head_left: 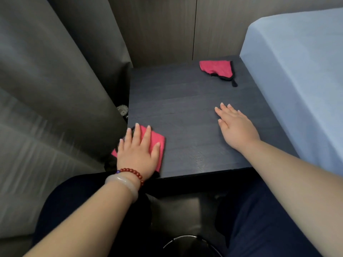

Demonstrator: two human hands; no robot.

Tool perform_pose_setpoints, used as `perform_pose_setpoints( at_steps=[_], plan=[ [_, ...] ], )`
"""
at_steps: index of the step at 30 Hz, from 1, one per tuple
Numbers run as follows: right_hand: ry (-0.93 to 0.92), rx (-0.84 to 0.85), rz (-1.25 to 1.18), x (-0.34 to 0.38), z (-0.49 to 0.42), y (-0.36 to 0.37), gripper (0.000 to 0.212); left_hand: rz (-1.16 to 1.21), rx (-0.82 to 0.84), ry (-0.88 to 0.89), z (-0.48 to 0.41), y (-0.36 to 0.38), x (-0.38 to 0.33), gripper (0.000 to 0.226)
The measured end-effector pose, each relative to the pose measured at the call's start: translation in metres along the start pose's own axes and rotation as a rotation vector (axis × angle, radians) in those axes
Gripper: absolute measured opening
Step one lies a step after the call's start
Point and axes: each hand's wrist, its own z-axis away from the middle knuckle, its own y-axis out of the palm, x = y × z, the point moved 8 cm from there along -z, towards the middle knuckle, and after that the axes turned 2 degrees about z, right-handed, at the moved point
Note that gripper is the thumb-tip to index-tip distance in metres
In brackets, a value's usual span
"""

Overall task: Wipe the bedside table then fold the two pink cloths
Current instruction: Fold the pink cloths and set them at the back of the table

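Observation:
A dark bedside table (185, 101) fills the middle of the view. My left hand (138, 151) presses flat, fingers straight, on a pink cloth (157, 143) at the table's near left corner; part of the cloth hangs over the left edge. My right hand (235, 125) lies flat on the bare tabletop at the right, fingers spread, holding nothing. A second pink cloth (216, 68) with black trim and a small black loop lies crumpled at the far right corner, well beyond both hands.
A bed with a light blue sheet (297, 75) borders the table on the right. Grey curtains (55, 80) hang at the left, a wood-panel wall (167, 25) stands behind. My dark-trousered legs (259, 219) are below the table's front edge.

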Motion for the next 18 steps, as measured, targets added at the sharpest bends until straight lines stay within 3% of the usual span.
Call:
perform_pose_setpoints(
  at_steps=[3,6,8,12,14,18],
  plan=[
    [0.009,-0.002,-0.033,-0.002,-0.001,0.0,0.046,-0.018,-0.006,-0.115,-0.001,0.002,-0.004,0.066],
    [0.01,-0.007,-0.128,-0.003,-0.002,-0.004,0.044,0.024,-0.093,0.108,0.022,0.009,-0.087,0.072],
    [0.001,0.003,-0.209,-0.003,-0.001,-0.007,0.042,0.023,-0.023,0.271,0.042,0.02,-0.138,0.068],
    [0.009,-0.008,-0.327,-0.007,0.003,-0.013,0.039,-0.007,0.025,0.399,0.046,0.021,-0.158,0.067],
    [0.011,-0.009,-0.338,-0.006,0.002,-0.013,0.039,-0.016,-0.013,0.322,0.013,0.015,-0.128,0.069],
    [0.015,0.005,-0.278,-0.005,-0.003,-0.007,0.04,0.008,0.047,-0.056,-0.069,-0.002,-0.057,0.068]
  ],
)
